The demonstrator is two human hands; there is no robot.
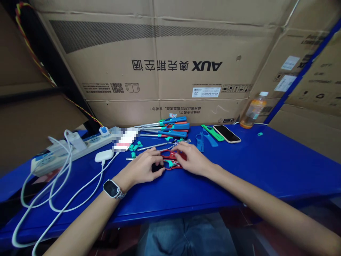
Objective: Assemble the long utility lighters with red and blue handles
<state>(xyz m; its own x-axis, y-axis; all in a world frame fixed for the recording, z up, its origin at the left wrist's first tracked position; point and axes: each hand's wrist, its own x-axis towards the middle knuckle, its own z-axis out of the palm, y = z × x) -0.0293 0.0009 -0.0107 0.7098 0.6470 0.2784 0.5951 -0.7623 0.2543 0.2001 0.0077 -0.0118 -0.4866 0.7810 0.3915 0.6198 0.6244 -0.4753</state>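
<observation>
Two red lighter casing halves lie on the blue table in front of me. The lower casing half [169, 169] has a teal trigger [169, 163] and small inner parts in it. My left hand [145, 164] is curled round its left end, thumb at the near edge. A metal tube [129, 159] sticks out to the left beneath this hand. My right hand [194, 158] bends its fingers onto the upper red casing half [167, 154], hiding the right ends of both. Loose metal rods [154, 146] and thin wires lie just beyond my hands.
Behind are several blue-handled lighters [174, 126], with teal pieces [136, 146] to their left. Blue shells [199, 142], a green shell [213, 133], a phone [227, 134] and a bottle [253, 110] stand or lie right. A power strip [90, 146] and white cables [70, 209] occupy the left; cardboard walls the back.
</observation>
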